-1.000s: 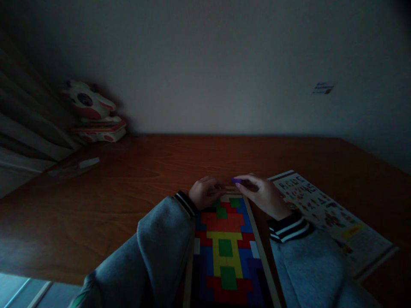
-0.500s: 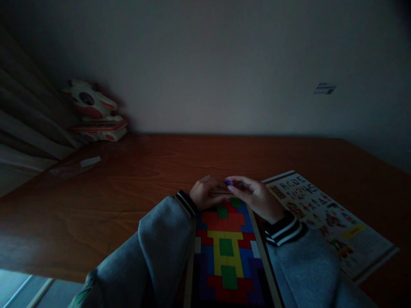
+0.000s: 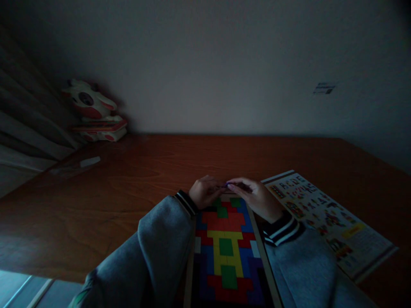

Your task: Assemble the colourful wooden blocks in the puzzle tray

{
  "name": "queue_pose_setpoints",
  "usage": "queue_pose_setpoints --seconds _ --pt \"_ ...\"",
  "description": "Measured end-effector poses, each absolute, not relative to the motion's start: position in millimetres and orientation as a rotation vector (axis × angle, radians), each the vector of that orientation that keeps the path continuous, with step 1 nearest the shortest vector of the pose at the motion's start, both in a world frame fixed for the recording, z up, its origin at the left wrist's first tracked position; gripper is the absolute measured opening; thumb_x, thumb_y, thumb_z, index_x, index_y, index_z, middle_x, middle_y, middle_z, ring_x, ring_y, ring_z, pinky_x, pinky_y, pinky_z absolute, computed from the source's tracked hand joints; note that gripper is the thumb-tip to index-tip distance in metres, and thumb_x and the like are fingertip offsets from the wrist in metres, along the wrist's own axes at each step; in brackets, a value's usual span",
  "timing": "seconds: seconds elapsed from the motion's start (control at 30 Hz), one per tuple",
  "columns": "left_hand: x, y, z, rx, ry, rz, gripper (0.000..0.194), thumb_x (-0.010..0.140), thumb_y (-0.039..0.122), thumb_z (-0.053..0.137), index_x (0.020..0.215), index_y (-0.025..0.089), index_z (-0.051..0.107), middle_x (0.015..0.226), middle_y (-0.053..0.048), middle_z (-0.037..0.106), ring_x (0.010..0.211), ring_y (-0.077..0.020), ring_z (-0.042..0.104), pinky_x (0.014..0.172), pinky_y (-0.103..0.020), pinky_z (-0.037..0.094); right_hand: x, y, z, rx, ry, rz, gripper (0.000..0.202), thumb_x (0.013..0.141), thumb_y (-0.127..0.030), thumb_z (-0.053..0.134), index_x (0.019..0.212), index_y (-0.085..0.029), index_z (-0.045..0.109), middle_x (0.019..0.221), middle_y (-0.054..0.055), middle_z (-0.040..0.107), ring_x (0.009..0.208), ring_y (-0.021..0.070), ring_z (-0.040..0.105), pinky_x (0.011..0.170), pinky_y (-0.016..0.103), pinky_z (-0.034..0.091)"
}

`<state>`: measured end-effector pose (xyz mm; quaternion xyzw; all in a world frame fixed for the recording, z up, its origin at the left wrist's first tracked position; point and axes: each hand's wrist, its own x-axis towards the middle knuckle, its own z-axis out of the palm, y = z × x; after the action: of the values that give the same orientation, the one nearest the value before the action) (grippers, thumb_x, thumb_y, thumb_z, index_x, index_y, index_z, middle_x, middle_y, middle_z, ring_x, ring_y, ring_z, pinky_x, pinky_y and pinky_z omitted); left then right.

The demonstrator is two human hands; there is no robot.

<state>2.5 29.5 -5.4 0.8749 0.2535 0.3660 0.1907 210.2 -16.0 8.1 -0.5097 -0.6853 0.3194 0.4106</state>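
Note:
A small purple block (image 3: 226,185) is pinched between the thumb and fingers of my right hand (image 3: 255,196), over the far end of a wooden puzzle tray (image 3: 263,253). My left hand (image 3: 205,191) is closed, its fingertips meeting the block from the left; whether it grips the block too is hard to make out. Below both hands, the tray holds flat coloured blocks: a yellow shape (image 3: 226,235) in the middle, green rectangles (image 3: 226,247), and red, blue, purple and white pieces around them. Dark gaps show along the tray's near sides.
A printed pattern sheet (image 3: 321,205) lies to the right of the tray, partly under my right sleeve. At the back left stands a red and white cow-shaped toy (image 3: 99,112) beside a curtain (image 3: 28,124). A small white strip (image 3: 90,161) lies on the brown table (image 3: 135,171).
The purple block has tilted and shows less of itself between my fingers. My left thumb has lifted off the tray's far edge, and my fingertips have come closer together.

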Motion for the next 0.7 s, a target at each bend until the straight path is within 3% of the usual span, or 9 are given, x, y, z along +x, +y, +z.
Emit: queue_pose_setpoints --seconds 0.13,0.33,0.7 --pt "2.7 29.5 -3.3 2.397 0.826 0.987 0.032 0.098 0.039 0.049 0.100 0.016 0.071 0.085 -0.007 0.072 0.079 -0.0169 0.065 0.073 -0.028 0.052 217.1 -13.6 6.4 -1.324 -1.727 0.714 0.026 0.091 -0.041 0.057 0.107 -0.026 0.072 0.108 0.004 0.075 0.101 0.0209 0.070 0.093 0.037 0.053" --pt "4.6 32.9 -8.5 2.325 0.956 1.014 0.030 0.098 0.038 0.049 0.101 0.017 0.071 0.087 -0.006 0.072 0.078 -0.0163 0.066 0.071 -0.027 0.053 223.4 -11.7 2.1 -1.419 -1.828 0.759 0.023 0.089 -0.043 0.059 0.096 -0.025 0.072 0.092 0.003 0.077 0.086 0.0203 0.071 0.081 0.035 0.056" --pt "3.9 38.1 -15.1 2.293 1.070 1.108 0.024 0.095 0.033 0.053 0.097 0.017 0.071 0.083 -0.005 0.071 0.076 -0.0162 0.066 0.071 -0.027 0.053 215.6 -16.7 7.5 -1.414 -2.033 0.557 0.016 0.091 -0.032 0.058 0.090 -0.024 0.072 0.087 0.003 0.073 0.081 0.0189 0.069 0.075 0.033 0.053"
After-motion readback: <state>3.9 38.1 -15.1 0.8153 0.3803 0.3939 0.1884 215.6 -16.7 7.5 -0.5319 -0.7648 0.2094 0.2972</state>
